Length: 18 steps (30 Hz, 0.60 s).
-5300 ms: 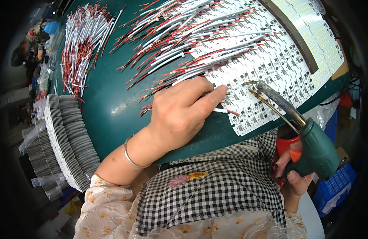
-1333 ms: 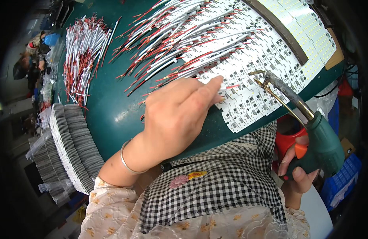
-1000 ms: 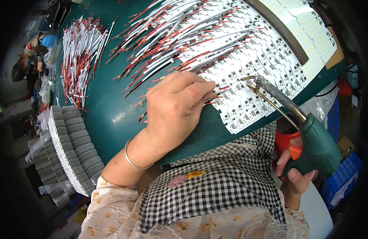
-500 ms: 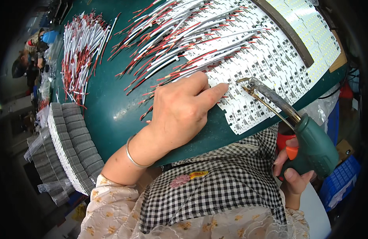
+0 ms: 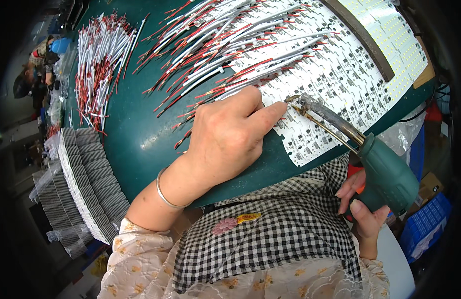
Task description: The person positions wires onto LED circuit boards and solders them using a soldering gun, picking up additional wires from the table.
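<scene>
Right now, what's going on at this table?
The right hand holds a green soldering gun, its tip near the left hand, which is curled by the edge of a white circuit-board panel; anything pinched there is hidden. Red-and-white wires lie partly across the panel, and a separate wire pile lies left on the green table.

1 view: head-worn left fisheye, upright, looking down from above checked apron [image 5: 280, 239] onto green worktop [image 5: 128, 119]; close to left hand [image 5: 225, 134], right hand [image 5: 366, 222]; edges bend toward dark rim.
</scene>
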Each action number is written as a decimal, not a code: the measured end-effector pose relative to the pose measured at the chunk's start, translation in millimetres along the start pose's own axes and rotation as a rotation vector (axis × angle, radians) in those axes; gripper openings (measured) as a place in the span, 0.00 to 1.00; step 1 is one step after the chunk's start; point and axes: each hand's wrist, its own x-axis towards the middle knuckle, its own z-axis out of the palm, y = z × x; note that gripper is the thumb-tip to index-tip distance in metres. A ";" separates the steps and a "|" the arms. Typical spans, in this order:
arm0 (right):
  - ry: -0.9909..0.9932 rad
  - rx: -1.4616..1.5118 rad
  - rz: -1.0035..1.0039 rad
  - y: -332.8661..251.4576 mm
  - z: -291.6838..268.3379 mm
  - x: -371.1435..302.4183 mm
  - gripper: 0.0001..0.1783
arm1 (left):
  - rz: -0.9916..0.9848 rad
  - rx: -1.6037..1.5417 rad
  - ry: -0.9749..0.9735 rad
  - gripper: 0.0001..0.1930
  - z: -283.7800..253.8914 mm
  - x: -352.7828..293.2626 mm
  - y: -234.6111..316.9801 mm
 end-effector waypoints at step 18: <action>0.058 -0.003 -0.030 -8.0 -7.4 0.7 0.36 | 0.018 0.007 0.014 0.18 -0.2 3.0 2.1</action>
